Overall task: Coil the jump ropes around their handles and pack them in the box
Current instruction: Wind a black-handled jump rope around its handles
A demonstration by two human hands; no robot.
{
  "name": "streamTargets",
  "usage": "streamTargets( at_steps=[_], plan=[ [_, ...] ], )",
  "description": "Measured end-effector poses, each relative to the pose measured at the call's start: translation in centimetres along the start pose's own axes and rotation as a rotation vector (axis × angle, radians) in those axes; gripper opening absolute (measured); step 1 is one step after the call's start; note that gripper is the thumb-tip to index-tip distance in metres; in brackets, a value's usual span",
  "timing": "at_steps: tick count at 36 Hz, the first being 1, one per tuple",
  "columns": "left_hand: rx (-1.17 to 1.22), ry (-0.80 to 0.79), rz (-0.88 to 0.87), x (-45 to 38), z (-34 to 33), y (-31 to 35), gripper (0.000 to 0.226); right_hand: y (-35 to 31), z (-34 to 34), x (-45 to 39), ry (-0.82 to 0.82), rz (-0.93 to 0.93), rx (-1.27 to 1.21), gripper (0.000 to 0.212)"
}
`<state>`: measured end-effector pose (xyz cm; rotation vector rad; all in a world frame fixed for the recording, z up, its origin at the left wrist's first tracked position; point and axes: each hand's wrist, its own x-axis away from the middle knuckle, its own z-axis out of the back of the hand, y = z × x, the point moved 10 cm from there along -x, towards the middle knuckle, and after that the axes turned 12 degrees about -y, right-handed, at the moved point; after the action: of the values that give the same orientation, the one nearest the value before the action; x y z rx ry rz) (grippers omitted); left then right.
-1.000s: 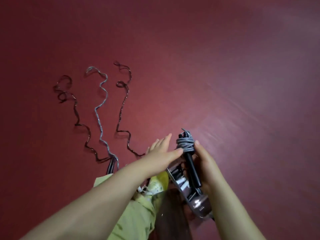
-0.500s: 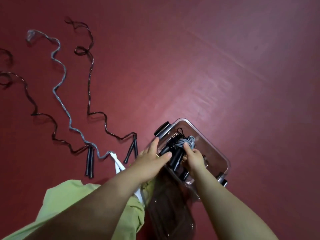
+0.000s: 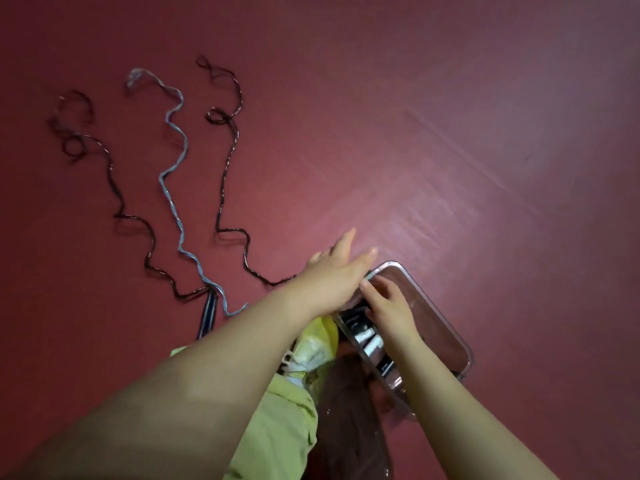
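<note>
Dark red floor (image 3: 450,133) filled the head view, glossy, with a pale glare band toward the right side. Clear plastic box (image 3: 446,327) sat on the floor in front of the person, tilted diagonally, black handles and white labels visible along its near-left wall.

Right hand (image 3: 388,306) was inside the box at its far-left end, fingers curled down onto the contents; what the grip enclosed was hidden by the left hand, so cannot tell whether it held anything. Left hand (image 3: 336,275) was over the box's far-left corner, fingers extended and relaxed, blurred; grip open, holding nothing visible.

Three uncoiled jump ropes lay on the floor left of the box, well apart from it, running away from the person in wavy lines: leftmost dark rope (image 3: 117,199), grey-blue rope (image 3: 173,188) in the middle, second dark rope (image 3: 228,161) nearest the box. Black handles (image 3: 207,313) lay at the near ends.

Green clothing (image 3: 277,420) showed below, between the forearms.
</note>
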<state>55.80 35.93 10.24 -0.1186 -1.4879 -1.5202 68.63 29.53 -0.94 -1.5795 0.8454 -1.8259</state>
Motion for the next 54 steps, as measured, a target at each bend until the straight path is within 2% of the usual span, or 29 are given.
streamTargets(
  at_steps=[5,7,10,12,15,19,21,27,33,36,38,41,43,46,49,52,54],
  plan=[
    [0.002,0.208,-0.1,6.4,8.4,0.8,0.056,-10.6,-6.6,2.7,-0.211,0.167,0.17,0.053],
    [-0.006,0.324,-0.096,10.0,11.9,-1.5,0.055,-14.5,-10.0,3.7,-0.334,0.209,0.266,0.051],
    [0.079,0.409,-0.02,14.5,14.7,-7.0,0.057,-19.3,-15.0,5.3,-0.477,0.249,0.441,0.052],
    [0.135,0.472,0.023,17.3,15.9,-10.7,0.071,-21.4,-18.8,6.1,-0.579,0.259,0.548,0.049],
    [0.227,0.564,0.067,20.1,16.5,-15.5,0.08,-22.0,-23.7,6.8,-0.705,0.226,0.705,0.044],
    [0.324,0.645,0.101,21.6,15.9,-21.4,0.056,-19.7,-29.9,6.0,-0.795,0.177,0.819,0.043],
    [0.351,0.665,0.125,21.5,15.3,-24.3,0.053,-17.4,-32.8,4.9,-0.818,0.16,0.863,0.046],
    [0.426,0.586,0.285,18.9,11.6,-32.9,0.055,-7.4,-36.4,-0.3,-0.767,0.039,0.799,0.045],
    [0.663,0.496,0.315,15.0,7.5,-39.4,0.058,2.2,-35.9,-6.6,-0.646,-0.06,0.738,0.041],
    [0.744,0.45,0.328,13.5,5.9,-41.8,0.055,3.6,-36.1,-9.6,-0.546,-0.011,0.764,0.043],
    [0.785,0.431,0.326,12.8,5.1,-42.9,0.054,3.9,-36.6,-11.4,-0.488,0.013,0.801,0.052],
    [0.834,0.433,0.333,11.9,4.4,-44.3,0.051,4.9,-37.8,-13.8,-0.452,0.019,0.994,0.068],
    [0.845,0.427,0.354,11.6,4.0,-44.8,0.049,5.7,-38.2,-14.6,-0.439,-0.027,1.148,0.07],
    [0.842,0.415,0.366,11.3,3.5,-45.1,0.047,6.3,-38.3,-15.1,-0.415,-0.038,1.333,0.052],
    [0.871,0.422,0.342,11.6,3.7,-44.5,0.047,5.8,-39.1,-14.2,-0.45,0.055,1.421,0.036],
    [0.831,0.441,0.317,12.7,4.9,-43.1,0.049,3.9,-40.2,-11.5,-0.478,0.189,1.422,0.033],
    [0.839,0.467,0.279,13.6,5.9,-41.9,0.048,2.3,-40.5,-9.2,-0.497,0.196,1.32,0.03]
  ],
)
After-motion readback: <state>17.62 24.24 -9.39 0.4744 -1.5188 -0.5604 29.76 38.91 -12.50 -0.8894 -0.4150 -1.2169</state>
